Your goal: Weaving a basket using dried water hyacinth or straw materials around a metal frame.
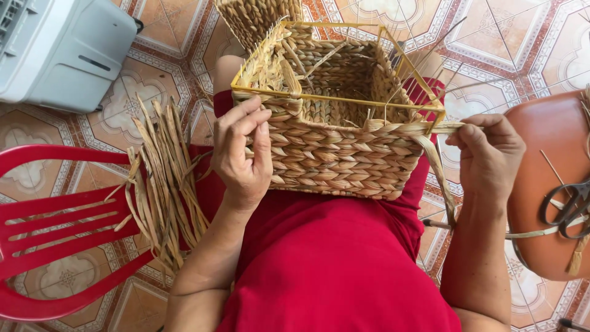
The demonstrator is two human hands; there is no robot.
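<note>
- Gripping the near left corner of the woven basket [335, 144], the left hand [243, 154] curls its fingers over the rim.
- The right hand [488, 154] pinches a straw strand [439, 163] at the near right corner.
- The basket rests on the lap.
- Loose straw [160, 178] lies on a red chair [55, 227]; scissors [568, 209] on an orange stool [541, 141].

In view are 2 bare hands, 1 rectangular woven straw basket [335, 154] on a yellow wire frame, 1 loose bundle of dried straw strands [161, 184], 1 red plastic chair [52, 233], 1 pair of dark metal scissors [568, 209], 1 brown round stool [547, 172] and 1 grey plastic box [64, 46]
</note>
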